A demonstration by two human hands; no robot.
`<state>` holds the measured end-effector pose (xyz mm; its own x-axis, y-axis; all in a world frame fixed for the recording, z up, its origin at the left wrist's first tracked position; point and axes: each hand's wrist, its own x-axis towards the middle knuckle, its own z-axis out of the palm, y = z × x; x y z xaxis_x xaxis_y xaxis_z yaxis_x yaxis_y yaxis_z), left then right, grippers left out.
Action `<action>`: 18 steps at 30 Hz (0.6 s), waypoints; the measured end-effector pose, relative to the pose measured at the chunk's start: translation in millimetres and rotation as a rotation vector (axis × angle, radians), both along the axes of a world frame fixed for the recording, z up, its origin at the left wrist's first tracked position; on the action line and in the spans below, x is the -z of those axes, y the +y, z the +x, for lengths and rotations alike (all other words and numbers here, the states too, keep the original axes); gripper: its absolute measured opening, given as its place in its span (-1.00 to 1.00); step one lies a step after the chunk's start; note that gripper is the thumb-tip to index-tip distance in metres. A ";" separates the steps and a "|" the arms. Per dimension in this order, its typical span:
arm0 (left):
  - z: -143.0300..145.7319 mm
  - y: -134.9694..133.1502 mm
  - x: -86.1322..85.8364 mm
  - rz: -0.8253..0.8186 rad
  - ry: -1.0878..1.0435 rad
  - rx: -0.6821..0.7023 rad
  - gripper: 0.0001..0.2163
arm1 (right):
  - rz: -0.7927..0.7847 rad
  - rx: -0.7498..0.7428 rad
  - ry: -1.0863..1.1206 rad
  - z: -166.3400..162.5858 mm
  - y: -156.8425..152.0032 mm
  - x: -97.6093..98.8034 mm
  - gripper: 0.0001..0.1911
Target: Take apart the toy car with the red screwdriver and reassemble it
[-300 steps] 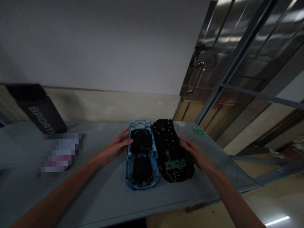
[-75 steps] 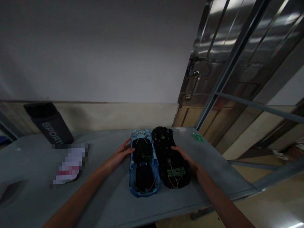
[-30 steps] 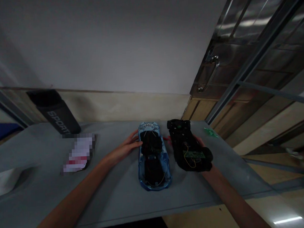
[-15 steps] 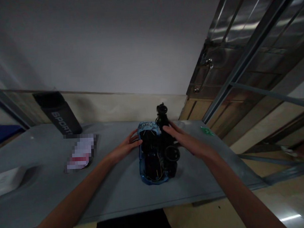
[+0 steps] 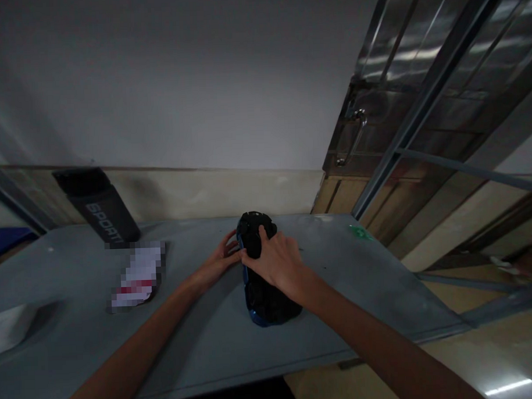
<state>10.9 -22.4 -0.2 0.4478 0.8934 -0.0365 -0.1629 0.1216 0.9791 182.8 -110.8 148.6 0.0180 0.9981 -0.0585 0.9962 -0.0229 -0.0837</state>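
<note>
A toy car lies upside down on the grey table, its black chassis [image 5: 269,301] now sitting in the blue body shell [image 5: 258,319]. Only the shell's blue rim shows along the left side and the near end. My left hand [image 5: 216,263] grips the left edge of the shell, thumb near the top and fingers along its side. From above, my right hand [image 5: 280,260] rests on the chassis, index finger stretched toward the far end and thumb at the left rim. That hand covers the middle of the chassis, and some of its fingers are hidden.
At the back left stands a black bottle [image 5: 101,208] with white lettering. A blurred white and red item [image 5: 140,276] lies in front of it, and a white object [image 5: 11,327] sits at the left edge. A small green item [image 5: 361,232] lies at the right, near metal frame posts [image 5: 397,151].
My right hand has brought the chassis left, from beside the shell onto it, covering the open inside. My left hand has stayed at the shell's left edge.
</note>
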 end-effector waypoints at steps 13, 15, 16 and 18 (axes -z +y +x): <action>8.9 -9.0 -19.2 -0.154 -0.111 -0.023 -0.22 | -0.084 -0.499 0.465 108.6 54.5 41.6 -0.42; 9.3 -9.6 -21.0 -0.153 -0.086 -0.025 -0.20 | -0.156 -0.524 0.676 124.7 69.0 59.0 -0.38; 9.3 -9.8 -21.6 -0.151 -0.073 -0.028 -0.19 | -0.143 -0.507 0.782 129.8 74.7 68.7 -0.35; 8.7 -9.8 -21.7 -0.149 -0.038 -0.029 -0.16 | 0.042 -0.390 0.927 135.7 82.1 87.5 -0.32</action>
<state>19.6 -32.2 21.5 0.4253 0.8919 -0.1534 -0.2050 0.2601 0.9436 318.5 -28.7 61.0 -0.3452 0.9262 0.1515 0.4748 0.3116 -0.8231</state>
